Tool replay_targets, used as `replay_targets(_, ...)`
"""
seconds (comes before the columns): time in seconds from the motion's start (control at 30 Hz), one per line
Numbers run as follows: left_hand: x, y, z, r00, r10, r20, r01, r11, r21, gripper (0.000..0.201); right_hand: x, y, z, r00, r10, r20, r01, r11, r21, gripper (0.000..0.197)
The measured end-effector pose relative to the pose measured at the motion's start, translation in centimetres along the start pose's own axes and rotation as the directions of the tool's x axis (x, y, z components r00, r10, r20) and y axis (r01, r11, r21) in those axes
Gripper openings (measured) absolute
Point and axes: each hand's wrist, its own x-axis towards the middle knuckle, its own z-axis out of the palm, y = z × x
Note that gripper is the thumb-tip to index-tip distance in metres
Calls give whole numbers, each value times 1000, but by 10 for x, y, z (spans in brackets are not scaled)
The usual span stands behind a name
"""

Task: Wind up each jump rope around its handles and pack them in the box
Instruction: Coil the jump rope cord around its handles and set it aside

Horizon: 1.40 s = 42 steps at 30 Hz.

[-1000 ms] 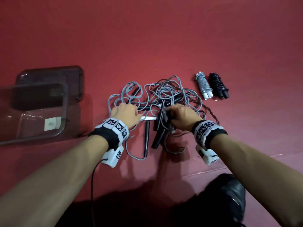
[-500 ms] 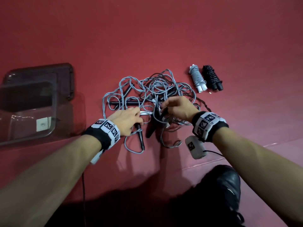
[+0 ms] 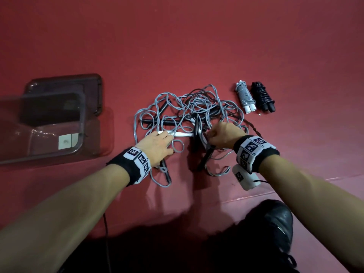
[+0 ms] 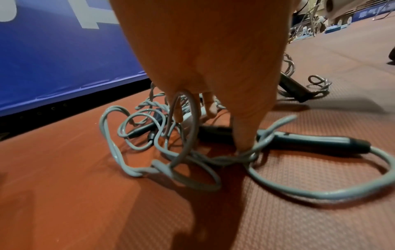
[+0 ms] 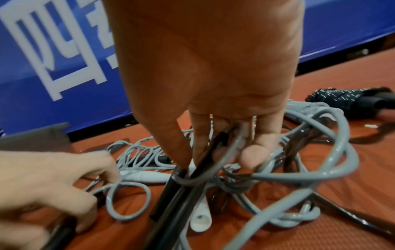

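- Tangle of grey ropes [image 3: 189, 113]: heaped on the red mat [image 3: 197, 46], black and white handles mixed in.
- Left hand [image 3: 157, 143]: laid on the tangle's near left edge, fingers extended onto the white handle [image 3: 182, 134] and cord.
- Right hand [image 3: 224, 134]: fingers curled round a black handle [image 5: 171, 191] and grey cord.
- Wound grey rope [image 3: 245, 98], wound black rope [image 3: 263, 98]: side by side, right of the tangle.
- Box [image 3: 42, 127]: clear, placed at left, apart.

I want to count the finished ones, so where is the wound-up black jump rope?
In the head view the wound-up black jump rope lies on the red mat, far right, beside the wound-up grey jump rope with white handles.
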Motion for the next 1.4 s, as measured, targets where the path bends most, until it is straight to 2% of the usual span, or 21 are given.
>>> replay_targets(0.07,0,-2,4,998,8,-55,-16,988,-153,40,-2,-4,5,992,-18,-127,7,996,-93,55)
replay_targets(0.13,-5,-6,5,994,-82,-79,30,860,-510,26,0,-6,12,937,-161,-310,120,982,-148,37)
replay_targets(0.2,-8,-10,1,978,-203,-44,80,566,-821,14,4,-7,16,853,-386,-351,371,922,-112,41)
replay_targets(0.27,-9,-13,-6,958,-284,42,113,238,-965,14,6,-14,15,779,-580,-237,597,802,-1,65)
replay_targets(0.3,-11,-16,-9,950,-299,90,136,136,-981,15,3,-21,13,774,-612,-165,629,774,79,71)
replay_targets(0.37,-17,-23,-12,946,-299,127,137,14,-990,14,-3,-34,11,818,-569,-80,557,751,356,70)
replay_targets(0.4,-20,-26,-10,946,-301,123,112,-51,-992,15,-7,-42,8,860,-508,-51,445,698,560,67)
replay_targets(0.47,-26,-30,-12,932,-338,130,56,-222,-974,14,-14,-50,-5,900,-429,72,147,455,878,60)
replay_targets(0.53,-30,-33,-19,906,-405,121,-34,-355,-934,16,-20,-54,-20,867,-463,186,-49,292,955,57)
replay_targets(0.6,-34,-34,-34,900,-429,77,-110,-396,-912,24,-23,-57,-30,864,-478,157,-20,280,960,52)
replay_targets(0.67,-38,-37,-51,901,-430,58,-139,-413,-900,37,-25,-63,-34,906,-421,30,86,255,963,42)
replay_targets(0.77,-45,-38,-81,907,-420,32,-151,-395,-906,41,-24,-73,-32,925,-361,-120,167,102,981,35)
replay_targets(0.83,-50,-40,-96,924,-382,3,-164,-403,-901,45,-27,-81,-31,906,-416,-72,102,50,994,29)
replay_targets(0.9,-55,-41,-106,930,-367,25,-117,-359,-926,50,-31,-89,-27,857,-514,27,25,94,995,26)
replay_targets(0.97,-58,-41,-109,917,-387,91,3,-222,-975,59,-32,-93,-20,872,-483,77,-7,146,989,45)
replay_targets(1.07,-63,-44,-101,902,-413,125,127,-24,-992,56,-28,-95,-18,957,-287,-51,78,84,993,49)
replay_targets(1.17,-72,-50,-80,932,-339,129,211,219,-953,53,-28,-90,-34,980,-164,-115,86,-177,980,39)
replay_targets(1.23,-74,-57,-64,901,-400,166,299,299,-906,52,-28,-83,-44,989,-90,-114,74,-361,930,31)
replay_targets(1.27,-75,-60,-58,868,-468,167,343,321,-883,49,-28,-81,-46,989,-52,-139,111,-362,925,30)
replay_targets(1.33,-76,-63,-47,777,-620,103,412,378,-829,45,-28,-80,-47,974,21,-227,225,-242,944,32)
replay_targets(1.4,-76,-62,-42,724,-690,-12,322,353,-879,46,-29,-80,-43,958,63,-281,287,-123,950,34)
